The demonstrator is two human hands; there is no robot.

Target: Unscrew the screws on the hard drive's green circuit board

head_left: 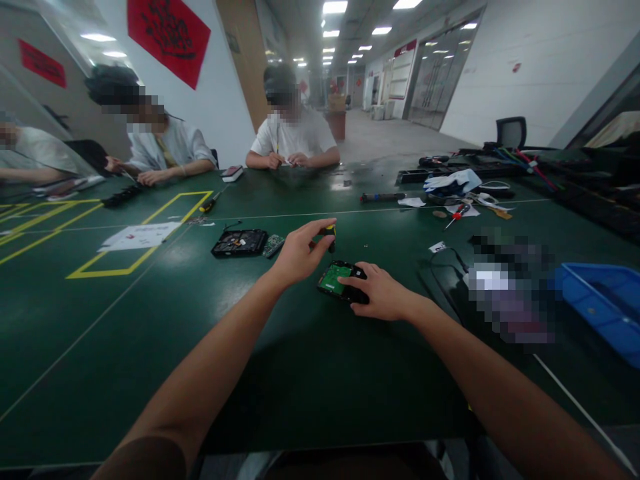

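In front of me a black hard drive (325,285) with a green circuit board (336,276) facing up lies on the dark green table. My right hand (381,292) grips its right end, with fingers over the board side. My left hand (303,252) is closed on a screwdriver (330,231) with a yellow and black handle. The tool stands roughly upright over the drive's far edge; I cannot tell whether its tip touches a screw. Left of that hand lie another opened black drive casing (240,243) and a loose green circuit board (273,245).
A blue bin (600,300) stands at the right edge, with a cable (445,283) nearby. Farther back lie a red screwdriver (457,215), white gloves (453,183) and a dark cylindrical tool (383,197). A yellow screwdriver (209,203) and paper (140,237) are left. Several people sit opposite.
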